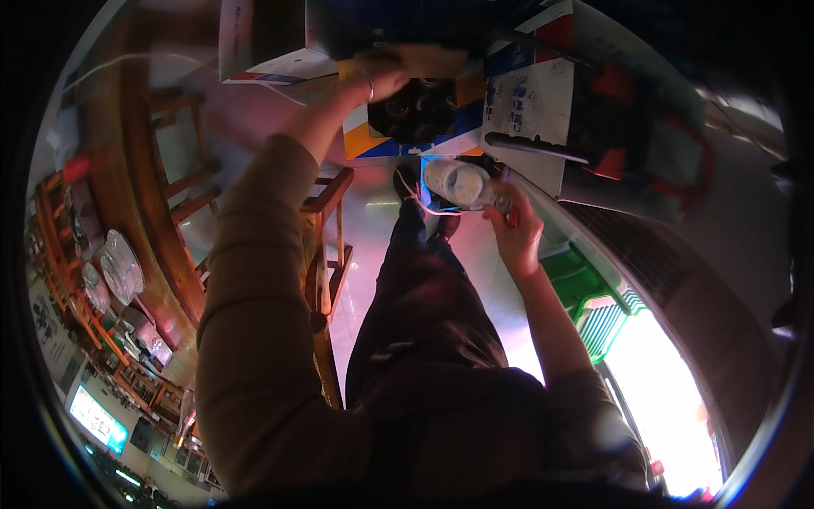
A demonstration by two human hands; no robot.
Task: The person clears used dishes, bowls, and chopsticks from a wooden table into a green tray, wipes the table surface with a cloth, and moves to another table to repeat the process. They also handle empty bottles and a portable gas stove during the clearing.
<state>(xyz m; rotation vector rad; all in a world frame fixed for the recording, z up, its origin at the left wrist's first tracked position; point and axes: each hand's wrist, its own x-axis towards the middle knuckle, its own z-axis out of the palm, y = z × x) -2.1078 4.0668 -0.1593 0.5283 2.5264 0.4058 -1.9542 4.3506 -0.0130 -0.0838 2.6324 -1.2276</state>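
Observation:
My right hand [518, 226] grips a clear bottle [463, 184] by its narrow end, its broad base pointing away from me. Something small and red shows at the fingers. Beyond the bottle stands an open carton [416, 149] with orange, blue and white sides. Several dark round bottle tops [420, 105] are visible inside its shadowed opening. At the carton's left rim, my left hand [385, 75] reaches over the edge beside a raised cardboard flap [439, 60]. Blur and shadow hide its fingertips, so its grip is unclear.
White printed cartons stand left [286, 67] and right [531, 95] of the open one. A dark bar [534, 146] juts out at right. Wooden stools [331, 191] and a table [137, 191] with wrapped tableware [121, 267] lie left; a green plastic crate [588, 299] sits right.

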